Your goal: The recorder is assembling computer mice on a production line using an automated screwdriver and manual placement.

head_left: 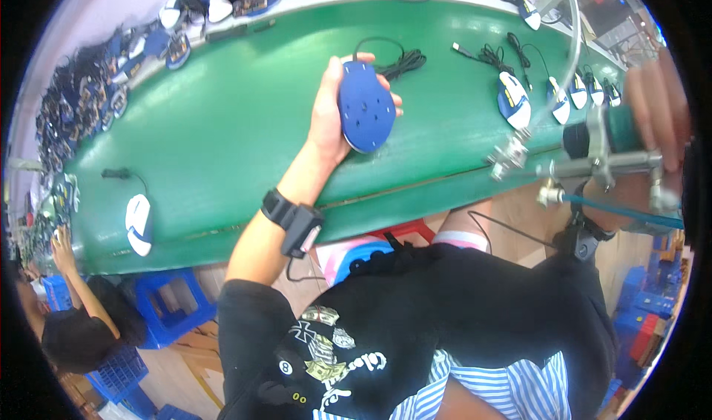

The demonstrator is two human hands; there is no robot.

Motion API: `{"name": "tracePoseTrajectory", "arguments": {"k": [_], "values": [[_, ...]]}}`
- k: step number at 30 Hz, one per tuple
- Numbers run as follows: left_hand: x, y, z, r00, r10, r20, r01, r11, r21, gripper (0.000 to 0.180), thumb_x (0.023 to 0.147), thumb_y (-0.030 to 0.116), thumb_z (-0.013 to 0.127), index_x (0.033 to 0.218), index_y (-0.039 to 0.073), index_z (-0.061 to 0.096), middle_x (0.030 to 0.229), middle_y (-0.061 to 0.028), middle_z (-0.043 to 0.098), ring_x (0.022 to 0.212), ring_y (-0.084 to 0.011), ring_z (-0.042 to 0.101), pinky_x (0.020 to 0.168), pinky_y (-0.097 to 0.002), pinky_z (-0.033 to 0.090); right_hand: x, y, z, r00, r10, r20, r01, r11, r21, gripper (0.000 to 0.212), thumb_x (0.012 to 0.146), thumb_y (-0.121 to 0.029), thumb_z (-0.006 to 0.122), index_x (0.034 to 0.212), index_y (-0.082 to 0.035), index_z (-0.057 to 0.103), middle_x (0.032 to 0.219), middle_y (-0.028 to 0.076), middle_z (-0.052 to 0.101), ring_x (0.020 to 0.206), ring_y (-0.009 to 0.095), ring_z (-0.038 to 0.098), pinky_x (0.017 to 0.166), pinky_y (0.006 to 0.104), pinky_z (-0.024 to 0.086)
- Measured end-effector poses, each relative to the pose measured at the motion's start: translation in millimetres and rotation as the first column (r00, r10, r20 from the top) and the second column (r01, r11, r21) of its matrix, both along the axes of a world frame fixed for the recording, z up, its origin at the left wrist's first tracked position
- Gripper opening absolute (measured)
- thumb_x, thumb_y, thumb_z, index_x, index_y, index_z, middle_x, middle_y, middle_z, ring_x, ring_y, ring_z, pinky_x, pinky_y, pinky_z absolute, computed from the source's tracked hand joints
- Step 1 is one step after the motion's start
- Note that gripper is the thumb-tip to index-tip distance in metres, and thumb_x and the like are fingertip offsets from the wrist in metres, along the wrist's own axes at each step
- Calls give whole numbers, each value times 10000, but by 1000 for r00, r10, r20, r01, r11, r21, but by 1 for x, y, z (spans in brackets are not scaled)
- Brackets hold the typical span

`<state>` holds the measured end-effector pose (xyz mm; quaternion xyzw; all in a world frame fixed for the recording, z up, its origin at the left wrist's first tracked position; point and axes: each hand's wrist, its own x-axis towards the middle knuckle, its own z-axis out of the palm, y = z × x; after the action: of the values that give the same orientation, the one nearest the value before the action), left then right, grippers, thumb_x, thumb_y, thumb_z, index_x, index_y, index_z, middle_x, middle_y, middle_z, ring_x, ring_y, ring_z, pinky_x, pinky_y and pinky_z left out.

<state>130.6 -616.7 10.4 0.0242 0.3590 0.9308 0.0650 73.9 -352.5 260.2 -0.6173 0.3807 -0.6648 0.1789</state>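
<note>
My left hand (330, 112) is closed round a computer mouse (366, 108), held above the green work surface with its blue underside up. Small holes show in that underside, and its black cable (404, 64) lies bundled behind it. My right hand (656, 112) is at the far right, smeared by motion, beside a metal tool with air fittings (604, 164) and a dark green cylinder (623, 129). Whether its fingers grip this tool is not clear. A white and blue mouse (513, 100) lies between my hands, farther back, with its cable bundled.
Several more mice (558, 101) line the right side. Another white mouse (138, 225) lies at the left. Piled mouse parts and cables (74, 94) fill the far left edge. A clear hose (575, 42) hangs at right. A co-worker (85, 316) sits at the lower left near a blue stool (174, 305).
</note>
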Motion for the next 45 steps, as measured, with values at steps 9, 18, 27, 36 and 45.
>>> {"name": "tracePoseTrajectory", "arguments": {"k": [9,18,27,36,45], "values": [[2,17,11,689,24,-724,-541,681,-492,806,872,563,690,1329,-37,404,1055,-177,582,961,-294,653,847,-425,542,66,48,-41,491,-839,234,809,539,235,299,1008,-134,467,1260,14,405,569,-85,340,452,8,360,484,173,329],[-4,10,23,724,219,-654,-662,488,-569,675,882,449,712,1293,-19,452,958,-163,642,883,-257,683,813,-357,534,68,59,-42,543,-810,222,781,584,222,294,987,-145,521,1205,0,387,558,-79,344,425,25,356,444,193,324],[-16,78,35,843,-220,-491,-507,-631,-587,736,758,435,772,1246,-35,485,1165,-266,541,1015,-394,593,787,-486,536,48,97,-73,660,-606,443,621,773,133,233,1016,-66,467,1220,-8,371,584,-49,338,440,30,322,468,170,314],[139,-164,84,910,18,-415,-203,-853,-482,677,771,351,794,1332,90,519,1266,-243,530,1187,-412,503,986,-502,428,53,75,-67,697,-601,391,588,791,168,151,1020,-132,478,1125,-28,446,619,-46,352,488,54,362,449,186,298],[227,-301,64,923,380,-68,262,-745,-613,687,843,445,722,1448,254,458,1329,-288,483,1215,-475,487,1011,-546,434,58,34,-80,636,-506,582,540,831,133,144,1021,-109,460,1144,-38,487,649,-24,375,501,78,398,448,200,336]]}}
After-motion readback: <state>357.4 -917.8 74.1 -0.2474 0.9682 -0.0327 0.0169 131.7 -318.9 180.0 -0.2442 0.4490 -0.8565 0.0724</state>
